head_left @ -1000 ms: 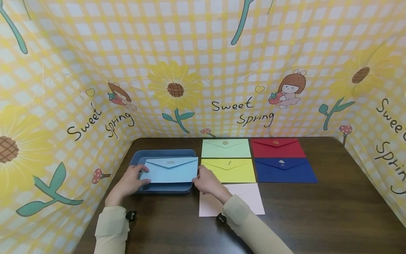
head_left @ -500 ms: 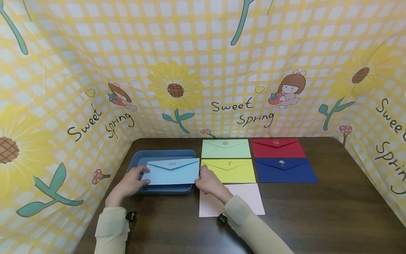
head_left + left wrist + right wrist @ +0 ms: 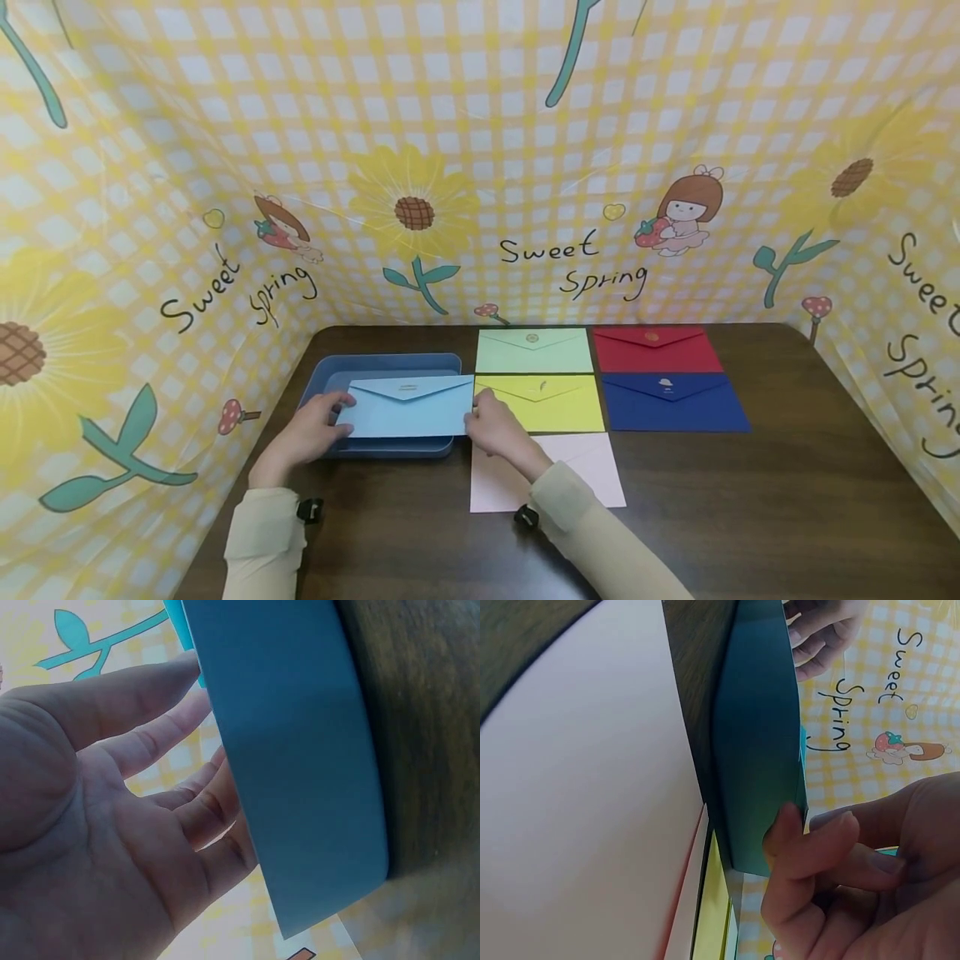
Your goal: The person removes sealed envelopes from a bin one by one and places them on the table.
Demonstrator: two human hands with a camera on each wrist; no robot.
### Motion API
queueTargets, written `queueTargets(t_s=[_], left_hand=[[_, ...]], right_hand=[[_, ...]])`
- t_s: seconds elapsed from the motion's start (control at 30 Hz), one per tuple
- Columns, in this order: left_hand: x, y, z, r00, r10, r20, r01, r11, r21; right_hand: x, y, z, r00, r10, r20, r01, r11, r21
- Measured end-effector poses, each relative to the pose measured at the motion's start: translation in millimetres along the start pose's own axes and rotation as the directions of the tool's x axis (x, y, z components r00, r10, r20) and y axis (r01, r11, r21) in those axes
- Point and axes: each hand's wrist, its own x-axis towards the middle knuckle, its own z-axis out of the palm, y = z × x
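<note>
In the head view, a light blue envelope (image 3: 411,414) is above a blue tray (image 3: 397,364), its flap side up and its right end past the tray's rim. My left hand (image 3: 306,427) holds the envelope's left end, thumb near the front corner and fingers farther back. At the right end, my right hand (image 3: 501,429) pinches the edge. The left wrist view has the left hand (image 3: 112,802) with fingertips hidden behind the tray wall (image 3: 300,765). In the right wrist view, the right hand's (image 3: 847,877) thumb and fingers are bent close together beside the tray.
Right of the tray lie a pale green envelope (image 3: 534,357), a yellow one (image 3: 566,408) and a pale pink one (image 3: 585,475), partly under the right arm. Farther right are red (image 3: 660,354) and dark blue (image 3: 675,408) envelopes. A checked cloth (image 3: 480,125) encloses the table.
The light blue envelope has shifted slightly right and nearer to me, and the right hand has moved a little right with it. The left hand and the other envelopes look unmoved.
</note>
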Motion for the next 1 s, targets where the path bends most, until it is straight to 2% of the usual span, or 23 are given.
queueTargets(t_s=[0.57, 0.83, 1.0], left_hand=[[-1.4, 1.8, 1.1, 1.000, 0.010, 0.018, -0.009, 1.000, -0.022], [-1.8, 5.4, -0.4, 1.000, 0.020, 0.020, -0.019, 1.000, -0.018], [-2.6, 8.5, -1.3, 0.999, 0.026, 0.029, -0.026, 0.999, -0.030]], right_hand=[[-3.5, 0.3, -4.1, 1.000, 0.001, -0.012, -0.001, 1.000, 0.013], [-1.6, 3.7, -5.6, 0.996, -0.033, -0.078, 0.031, 0.999, -0.016], [-1.2, 7.9, -5.9, 0.997, -0.021, -0.079, 0.024, 0.999, 0.036]])
